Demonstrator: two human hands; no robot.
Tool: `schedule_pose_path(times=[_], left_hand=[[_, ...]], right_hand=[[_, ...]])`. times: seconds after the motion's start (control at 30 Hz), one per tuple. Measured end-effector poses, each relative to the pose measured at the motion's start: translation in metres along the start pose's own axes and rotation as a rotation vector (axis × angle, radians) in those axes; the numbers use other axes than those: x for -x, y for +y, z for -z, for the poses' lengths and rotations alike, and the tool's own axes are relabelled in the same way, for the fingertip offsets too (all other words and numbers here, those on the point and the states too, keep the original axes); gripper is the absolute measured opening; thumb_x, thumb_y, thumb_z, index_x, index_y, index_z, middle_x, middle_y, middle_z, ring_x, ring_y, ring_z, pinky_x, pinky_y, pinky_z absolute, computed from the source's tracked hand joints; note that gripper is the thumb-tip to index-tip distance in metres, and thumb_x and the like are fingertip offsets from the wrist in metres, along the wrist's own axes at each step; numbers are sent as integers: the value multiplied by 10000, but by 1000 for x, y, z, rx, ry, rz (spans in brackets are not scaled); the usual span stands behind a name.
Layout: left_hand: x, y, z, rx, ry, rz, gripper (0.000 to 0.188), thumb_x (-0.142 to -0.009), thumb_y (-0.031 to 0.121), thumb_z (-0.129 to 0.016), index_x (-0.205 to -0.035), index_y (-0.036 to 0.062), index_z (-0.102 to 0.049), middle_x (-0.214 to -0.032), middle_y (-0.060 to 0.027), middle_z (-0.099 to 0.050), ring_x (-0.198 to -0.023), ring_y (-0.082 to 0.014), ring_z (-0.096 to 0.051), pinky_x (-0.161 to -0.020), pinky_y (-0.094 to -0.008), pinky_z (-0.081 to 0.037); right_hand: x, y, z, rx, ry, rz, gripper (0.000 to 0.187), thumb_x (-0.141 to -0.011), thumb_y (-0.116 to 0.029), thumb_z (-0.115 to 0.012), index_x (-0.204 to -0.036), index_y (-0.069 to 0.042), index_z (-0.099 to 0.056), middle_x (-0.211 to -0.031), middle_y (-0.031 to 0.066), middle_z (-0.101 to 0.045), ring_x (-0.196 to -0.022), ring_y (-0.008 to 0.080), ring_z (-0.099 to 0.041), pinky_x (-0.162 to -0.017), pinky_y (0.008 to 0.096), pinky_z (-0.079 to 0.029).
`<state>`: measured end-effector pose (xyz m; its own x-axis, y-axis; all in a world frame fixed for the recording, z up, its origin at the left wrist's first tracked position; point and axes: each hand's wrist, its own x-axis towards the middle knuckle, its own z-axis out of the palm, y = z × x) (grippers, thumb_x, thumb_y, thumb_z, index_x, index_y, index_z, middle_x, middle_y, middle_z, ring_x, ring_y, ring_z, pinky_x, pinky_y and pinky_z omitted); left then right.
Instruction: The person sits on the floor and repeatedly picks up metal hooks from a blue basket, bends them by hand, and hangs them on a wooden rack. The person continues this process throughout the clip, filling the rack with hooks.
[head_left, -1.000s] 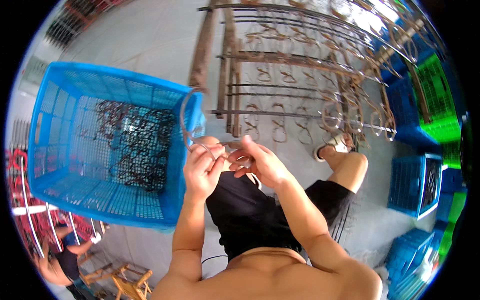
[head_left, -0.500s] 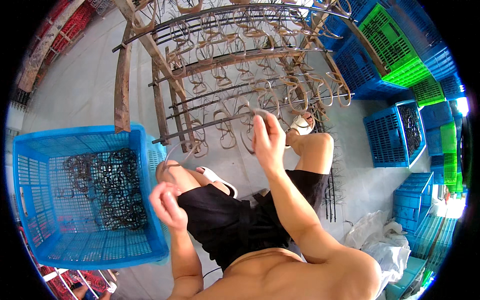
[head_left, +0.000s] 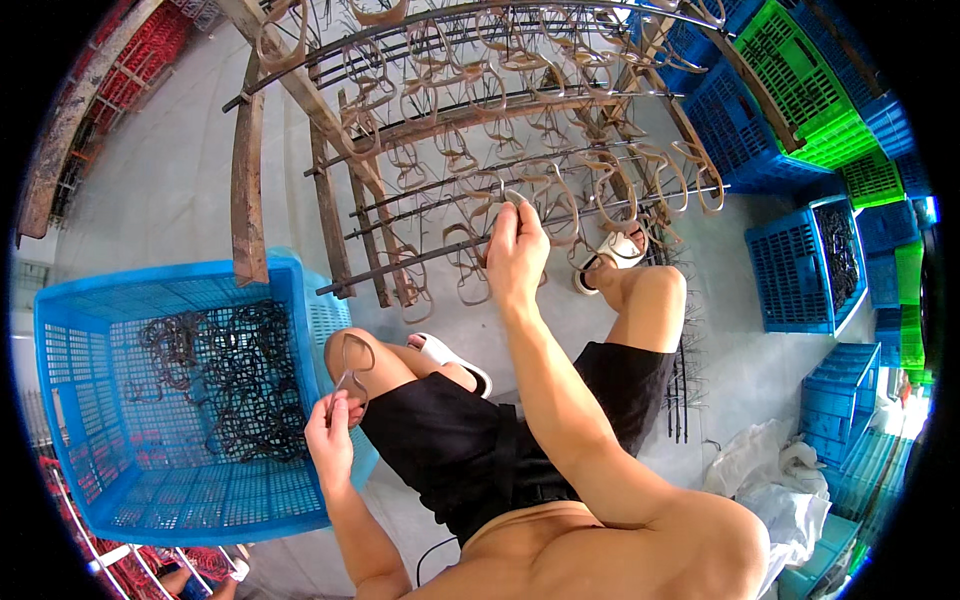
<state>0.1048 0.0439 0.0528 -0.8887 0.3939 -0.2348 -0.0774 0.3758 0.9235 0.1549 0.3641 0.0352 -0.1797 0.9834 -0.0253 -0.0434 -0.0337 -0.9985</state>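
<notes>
My left hand (head_left: 332, 430) is closed on a thin brown looped frame (head_left: 356, 362), shaped somewhat like a spectacle frame. It is held upright between thumb and fingers, beside the blue basket (head_left: 335, 318) and in front of my left knee. My right hand (head_left: 518, 243) reaches to the rack's lowest front rod (head_left: 385, 268). Its thumb and forefinger pinch a small greyish-brown looped piece (head_left: 513, 196), which overlaps the pieces hanging there; I cannot tell whether it touches the rod. Similar brown loops (head_left: 616, 190) hang from several black rods.
Dark tangled pieces (head_left: 245, 380) lie in the basket at left. The wooden rack (head_left: 250, 190) stands ahead. Blue and green crates (head_left: 795, 85) are stacked at right, near another blue crate (head_left: 790, 275) of dark pieces. Clear plastic sheeting (head_left: 765, 480) lies at lower right.
My left hand has drawn slightly down, its looped frame now steadier and upright. My right hand has risen a little to the left along the rod. The whole view has shifted slightly.
</notes>
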Motion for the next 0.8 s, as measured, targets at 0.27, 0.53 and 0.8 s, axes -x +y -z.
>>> schedule_pose_path(times=[0.27, 0.53, 0.8], left_hand=[[-5, 24, -13, 398, -81, 67, 207, -911, 202, -526, -917, 21, -626, -711, -67, -628, -581, -142, -572, -558, -265, -472], [-12, 23, -20, 494, -119, 17, 191, -910, 182, -532, -924, 6, -607, -727, -67, -616, -639, -132, -586, -594, -262, -488], [-14, 28, -37, 560, -167, -44, 196, -917, 183, -523, -910, 13, -619, -709, -53, -612, -624, -119, -575, -597, -247, -481]], right_hand=[[12, -24, -11, -134, -101, -99, 237, -917, -172, -516, -728, -31, -497, -504, -26, -417, -400, 54, -384, -368, 251, -326], [13, -29, -20, 317, -108, 135, 240, -900, -192, -517, -756, -1, -497, -511, 116, -456, -450, 175, -427, -475, 347, -393], [-1, 4, -12, 202, -172, 140, 221, -903, -180, -523, -766, -8, -531, -522, -20, -405, -456, 62, -351, -401, 261, -323]])
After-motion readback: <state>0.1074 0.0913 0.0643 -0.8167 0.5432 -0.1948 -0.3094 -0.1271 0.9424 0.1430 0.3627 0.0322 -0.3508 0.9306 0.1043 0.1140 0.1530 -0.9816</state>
